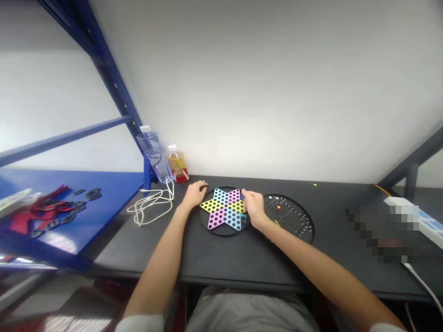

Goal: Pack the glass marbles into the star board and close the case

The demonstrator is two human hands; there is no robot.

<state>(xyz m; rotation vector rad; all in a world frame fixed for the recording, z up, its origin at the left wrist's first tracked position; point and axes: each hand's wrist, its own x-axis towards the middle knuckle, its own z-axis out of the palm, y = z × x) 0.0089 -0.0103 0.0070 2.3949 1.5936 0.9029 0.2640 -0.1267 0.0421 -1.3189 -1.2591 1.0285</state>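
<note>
A round black Chinese checkers board (217, 218) lies flat on the dark table, its star in pink, yellow and light blue with rows of holes. My left hand (194, 193) rests beside the board's upper left rim, fingers loosely bent and apart, with nothing visible in them. Over the right side of the board is my right hand (254, 207), its fingers closed together; whatever they hold, if anything, is hidden. A few blue pieces (243, 216) sit by the star's right points. Partly behind my right forearm, a round black tray (313, 226) holds several small loose pieces, one of them orange (278, 207).
A coiled white cable (152, 210), a clear bottle (154, 154) and a bottle with yellow and red (178, 166) stand left of the board. A blue shelf surface (114, 189) with red straps (38, 214) adjoins on the left. At right is a white power strip (429, 226).
</note>
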